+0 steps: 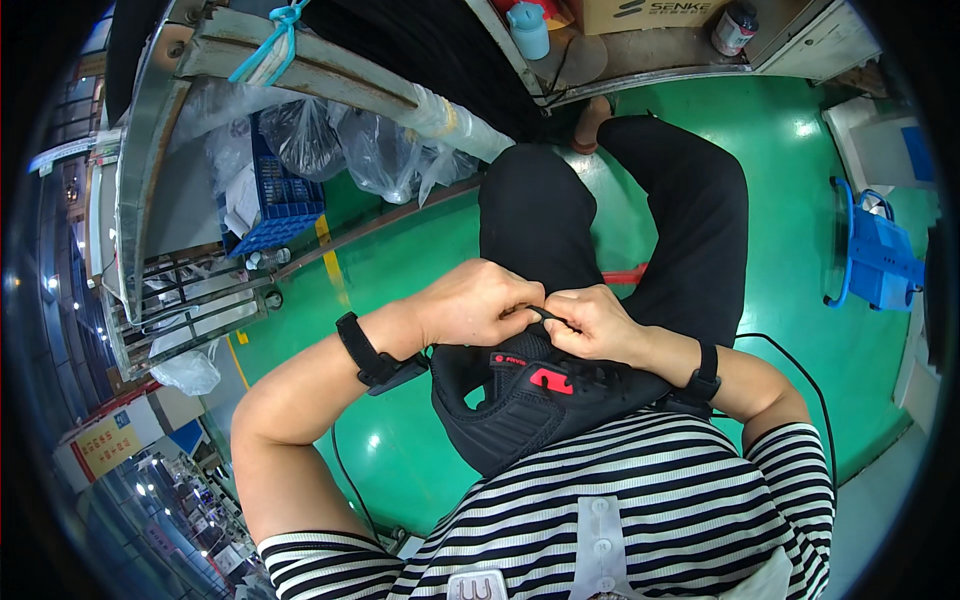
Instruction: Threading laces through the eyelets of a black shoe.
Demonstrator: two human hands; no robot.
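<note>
A black sneaker (510, 415) with a red patch lies on its side in my lap, against my striped shirt. Just above its laced part my two hands meet. Between my left hand (478, 304) and my right hand (598, 324) runs a short dark piece of shoelace (548, 315). The fingers of both hands are closed in a pinch on it. Part of the lace is hidden by my fingers, and where it enters the shoe cannot be made out. Each wrist wears a black strap.
A metal-framed rack with a tape-wrapped bar (440, 115) stands at the left, over plastic bags (375, 150) and a blue crate (275, 195). Ahead, a shelf holds a light-blue bottle (528, 32) and a cardboard box (640, 14). A blue metal frame (880, 265) is at the right.
</note>
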